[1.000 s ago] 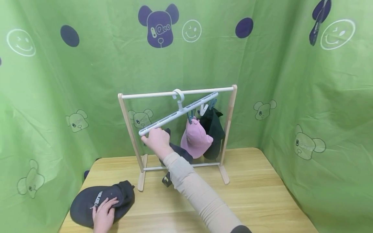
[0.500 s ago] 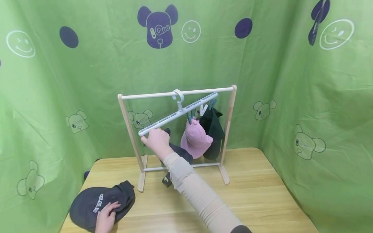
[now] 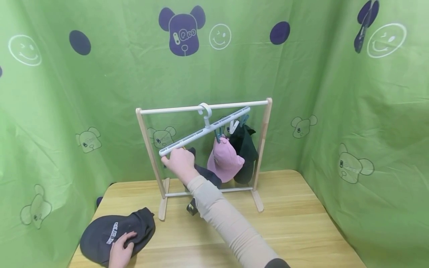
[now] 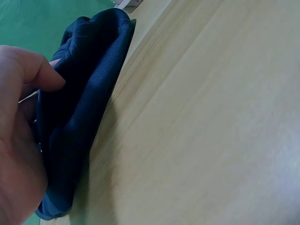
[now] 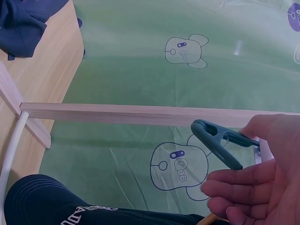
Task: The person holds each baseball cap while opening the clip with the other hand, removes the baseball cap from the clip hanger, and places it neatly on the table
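Observation:
My left hand grips the crown of a navy baseball cap with white lettering, lying on the table. In the left wrist view my thumb lies over the edge of the cap, while fingers go behind it. My right hand is under the lowered left end of a pale hanger. Close up, its thumb and fingers pinch the legs of a teal clothespin. A second dark cap hangs just beside that hand, partly hidden by my forearm; its lettering shows in the right wrist view.
The tilted hanger hooks onto a wooden rack. A pink cap and a black cap hang to the right, near a white clothespin. Green printed curtains enclose the wooden table.
My left hand has slid slightly right and down on the navy cap, uncovering more of its lettering. My right hand and the hanger stay in place.

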A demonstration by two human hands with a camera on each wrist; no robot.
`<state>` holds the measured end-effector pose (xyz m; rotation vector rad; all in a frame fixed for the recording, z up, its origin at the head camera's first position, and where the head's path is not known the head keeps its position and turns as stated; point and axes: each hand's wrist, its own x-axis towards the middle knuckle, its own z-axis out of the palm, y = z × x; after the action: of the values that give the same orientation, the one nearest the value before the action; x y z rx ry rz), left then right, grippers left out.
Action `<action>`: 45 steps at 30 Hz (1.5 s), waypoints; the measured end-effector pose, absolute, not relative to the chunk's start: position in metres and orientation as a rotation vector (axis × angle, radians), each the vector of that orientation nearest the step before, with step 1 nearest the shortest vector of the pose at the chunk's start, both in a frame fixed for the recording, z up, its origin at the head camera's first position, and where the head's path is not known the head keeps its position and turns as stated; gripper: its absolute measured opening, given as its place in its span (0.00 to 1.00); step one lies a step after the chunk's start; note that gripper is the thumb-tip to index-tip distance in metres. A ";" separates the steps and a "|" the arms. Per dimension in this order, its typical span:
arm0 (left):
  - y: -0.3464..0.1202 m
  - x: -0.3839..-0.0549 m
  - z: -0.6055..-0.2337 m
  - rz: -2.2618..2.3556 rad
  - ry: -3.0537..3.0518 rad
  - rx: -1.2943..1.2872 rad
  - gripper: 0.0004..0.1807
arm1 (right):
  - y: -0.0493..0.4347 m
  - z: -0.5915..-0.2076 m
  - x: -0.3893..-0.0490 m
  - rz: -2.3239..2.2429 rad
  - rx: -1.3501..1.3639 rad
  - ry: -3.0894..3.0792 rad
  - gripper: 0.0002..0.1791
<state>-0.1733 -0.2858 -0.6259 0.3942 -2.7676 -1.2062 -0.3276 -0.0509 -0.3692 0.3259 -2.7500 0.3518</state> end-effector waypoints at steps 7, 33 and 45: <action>-0.285 -0.172 -0.623 -1.223 -2.747 0.394 0.21 | -0.052 -0.370 -0.327 0.348 0.332 -2.745 0.28; -0.264 -0.164 -0.606 -1.089 -2.384 0.434 0.17 | -0.057 -0.367 -0.321 0.282 0.392 -2.699 0.32; -0.256 -0.168 -0.591 -1.093 -2.287 0.304 0.17 | -0.051 -0.363 -0.319 0.427 0.458 -2.697 0.25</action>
<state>-0.1678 -0.2564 -0.5913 0.3040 -2.2866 -1.0928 -0.3191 -0.0510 -0.3631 0.4577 -2.6973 0.4272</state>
